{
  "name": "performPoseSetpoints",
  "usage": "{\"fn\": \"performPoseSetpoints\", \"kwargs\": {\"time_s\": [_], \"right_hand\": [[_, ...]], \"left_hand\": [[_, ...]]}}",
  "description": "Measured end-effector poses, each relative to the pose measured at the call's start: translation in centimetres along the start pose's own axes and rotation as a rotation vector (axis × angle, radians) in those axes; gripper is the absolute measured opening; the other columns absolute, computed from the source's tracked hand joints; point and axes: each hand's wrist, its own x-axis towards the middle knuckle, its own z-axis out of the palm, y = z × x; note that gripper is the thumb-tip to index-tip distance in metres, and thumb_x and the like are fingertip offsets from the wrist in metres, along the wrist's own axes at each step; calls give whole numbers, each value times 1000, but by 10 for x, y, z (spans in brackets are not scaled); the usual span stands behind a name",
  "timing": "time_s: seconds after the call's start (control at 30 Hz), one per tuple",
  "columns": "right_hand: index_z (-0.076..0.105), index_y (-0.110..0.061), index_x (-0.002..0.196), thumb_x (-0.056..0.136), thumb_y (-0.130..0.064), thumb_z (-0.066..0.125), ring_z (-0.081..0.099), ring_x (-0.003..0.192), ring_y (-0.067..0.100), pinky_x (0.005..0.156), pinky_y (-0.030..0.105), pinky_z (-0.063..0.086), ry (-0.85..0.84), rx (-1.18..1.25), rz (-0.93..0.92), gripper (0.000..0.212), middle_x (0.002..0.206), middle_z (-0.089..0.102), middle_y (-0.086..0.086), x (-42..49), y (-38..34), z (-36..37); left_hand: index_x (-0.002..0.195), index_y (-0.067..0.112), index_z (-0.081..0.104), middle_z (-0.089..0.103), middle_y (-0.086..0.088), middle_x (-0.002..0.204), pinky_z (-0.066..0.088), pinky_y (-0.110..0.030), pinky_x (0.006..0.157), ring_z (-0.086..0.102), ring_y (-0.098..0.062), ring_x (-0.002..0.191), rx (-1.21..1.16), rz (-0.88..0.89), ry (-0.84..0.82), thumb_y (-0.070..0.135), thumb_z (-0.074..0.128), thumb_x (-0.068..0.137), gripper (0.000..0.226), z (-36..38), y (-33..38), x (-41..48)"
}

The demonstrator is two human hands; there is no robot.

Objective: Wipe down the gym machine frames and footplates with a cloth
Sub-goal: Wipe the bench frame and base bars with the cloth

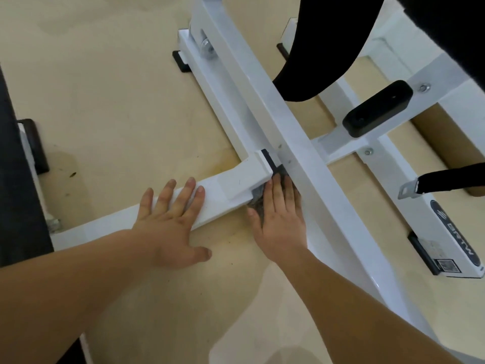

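Fingers (278, 191) of your right hand (282, 222) lie straight and close together. They press a grey cloth (258, 203) flat into the corner where the low bar (225, 189) of the white frame (333, 145) meets the long beam (309, 164). Nothing curls round the cloth; it is only pinned under the hand. Most of it hides beneath your palm, with a crumpled edge showing at nine o'clock of your knuckles.

Your left hand (172, 214), at nine o'clock of the cloth, is spread flat on top of the same bar and holds nothing. Its thumb hangs off the near side toward the floor (105, 114).

You can expect the cloth to be soft and light, so on glossy paint it will likely bunch and slide out from under bare fingertips. Keep the whole palm over it, or hook your thumb over that loose edge before you sweep. The frame looks like stiff, heavy steel and should take firm pressure without shifting, so your left hand can brace where it is.

At twelve o'clock of your right fingertips the corner narrows against a small black pad (270, 158). Folding the cloth over one finger would probably reach it better than a flat hand. A rubber block (378, 109) sits at two o'clock and a black strap (446, 179) at three o'clock
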Motion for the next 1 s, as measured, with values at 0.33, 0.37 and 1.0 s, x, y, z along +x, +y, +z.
{"fn": "performPoseSetpoints", "kwargs": {"time_s": [0.33, 0.37, 1.0], "right_hand": [[18, -8, 163, 106, -42, 35, 7, 158, 31, 129, 48, 11, -21, -107, -84, 68, 172, 10, 10, -102, 53, 14], [17, -10, 163, 106, -43, 33, 8, 158, 31, 129, 46, 9, -38, -107, -85, 68, 172, 10, 9, -99, 55, 12], [18, 1, 161, 95, -22, 47, 13, 154, 44, 124, 59, 19, -49, -114, 230, 75, 169, 12, 20, -215, 71, 34]], "left_hand": [[139, 36, -50, -57, 11, 148, -22, -57, 119, -43, -26, 145, -13, 5, -4, 90, 39, 74, 123, 1, -4, 1], [137, 36, -51, -57, 11, 148, -22, -57, 119, -43, -26, 145, -14, 6, 0, 91, 39, 74, 122, 1, -4, 1], [150, 36, -38, -46, 10, 157, -15, -56, 123, -31, -26, 152, 14, -32, 15, 90, 44, 78, 122, -4, 2, -3]]}}
